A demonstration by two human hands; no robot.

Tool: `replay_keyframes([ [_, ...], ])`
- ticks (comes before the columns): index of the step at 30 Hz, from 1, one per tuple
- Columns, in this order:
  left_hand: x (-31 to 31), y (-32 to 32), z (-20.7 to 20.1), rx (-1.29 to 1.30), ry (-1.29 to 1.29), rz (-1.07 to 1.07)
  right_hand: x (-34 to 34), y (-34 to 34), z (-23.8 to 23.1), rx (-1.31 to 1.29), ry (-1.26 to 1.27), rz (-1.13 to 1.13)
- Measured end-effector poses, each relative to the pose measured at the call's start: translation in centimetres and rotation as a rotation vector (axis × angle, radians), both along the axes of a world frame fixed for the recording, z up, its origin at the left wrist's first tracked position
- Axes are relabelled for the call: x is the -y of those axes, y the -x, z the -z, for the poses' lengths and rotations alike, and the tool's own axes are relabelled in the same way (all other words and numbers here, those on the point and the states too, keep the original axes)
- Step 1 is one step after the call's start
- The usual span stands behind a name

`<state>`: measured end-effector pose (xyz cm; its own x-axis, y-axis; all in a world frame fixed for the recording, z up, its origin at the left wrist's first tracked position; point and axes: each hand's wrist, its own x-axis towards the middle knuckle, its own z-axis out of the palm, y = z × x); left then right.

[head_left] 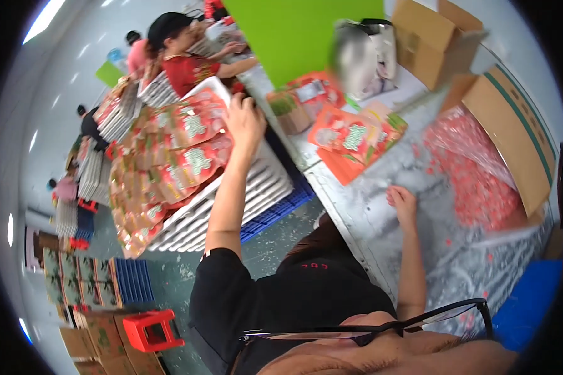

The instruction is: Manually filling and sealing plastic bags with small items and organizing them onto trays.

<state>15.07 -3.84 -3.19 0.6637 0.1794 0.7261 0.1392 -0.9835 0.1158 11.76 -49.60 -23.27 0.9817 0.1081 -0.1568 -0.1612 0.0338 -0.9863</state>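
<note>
My left hand (245, 122) reaches to the corner of a white tray (214, 86) piled with red and tan printed pouches. Its fingers are curled at the right edge of a red pouch (197, 122) on top. My right hand (404, 204) is closed just over the grey table (369, 209); whether anything is inside it I cannot make out. Beyond that hand lie overlapping red pouches (355, 137). Small red pieces (478, 187), partly under clear plastic, spill from a tipped cardboard box (513, 137) on the right.
The pouch tray rests on stacked white trays (256, 181) over a blue pallet (275, 209). More pouches (309, 90), a white bag (378, 53) and an open carton (435, 40) are at the table's far end. A co-worker in red (184, 65) stands beyond; a red stool (151, 330) is at lower left.
</note>
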Motion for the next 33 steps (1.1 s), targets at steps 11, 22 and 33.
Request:
replay_keyframes([
  [11, 21.7, -5.1, 14.0, -0.561, 0.331, 0.507, 1.2, 4.6, -2.7, -0.02, 0.037, 0.045],
  [22, 20.9, -0.1, 11.4, -0.758, 0.659, 0.696, -3.8, 4.2, -9.0, 0.85, 0.646, 0.163],
  [33, 24.5, 6.9, 10.5, -0.725, 1.215, 0.901, -4.1, 7.8, -10.4, 0.974, 0.87, -0.152],
])
